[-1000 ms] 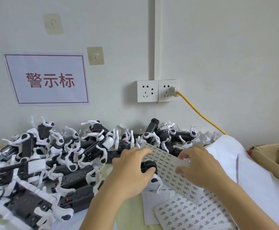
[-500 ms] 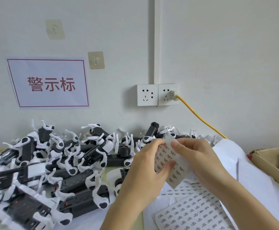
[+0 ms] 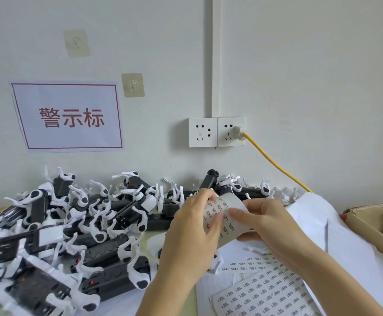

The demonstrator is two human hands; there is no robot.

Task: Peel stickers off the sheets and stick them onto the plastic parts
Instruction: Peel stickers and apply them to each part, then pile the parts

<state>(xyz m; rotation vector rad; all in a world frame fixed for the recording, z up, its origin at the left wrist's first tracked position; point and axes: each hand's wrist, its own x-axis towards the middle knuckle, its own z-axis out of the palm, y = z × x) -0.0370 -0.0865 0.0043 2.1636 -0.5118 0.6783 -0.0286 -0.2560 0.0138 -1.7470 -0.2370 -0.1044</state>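
- Nearest, at the right, two flat sticker sheets (image 3: 265, 293) lie overlapping on the surface (image 3: 190, 299), on loose white paper (image 3: 322, 224); the near one looks full, the one behind it partly used. A careless forearm could drag or crease them.
- A third sheet, the curled sticker sheet (image 3: 223, 216), is held up between both hands, just above the flat ones.
- The left hand (image 3: 192, 233) grips its left edge with fingers and thumb closed on it; the right hand (image 3: 270, 226) pinches its right side, thumb on the printed face.
- Risks, as I judge them: bending the backing too hard could lift several tiny stickers at once, tear one, or let it fold onto itself or cling to a fingertip.
- Farther left, the plastic parts (image 3: 76, 224) sit in a tangled black-and-white heap, too many to count. Pulling one out could snag its neighbours.
- On the far wall: two sockets (image 3: 203, 132), one yellow cable (image 3: 275, 165), one red-lettered sign (image 3: 69, 116), two adhesive hooks (image 3: 133, 85).
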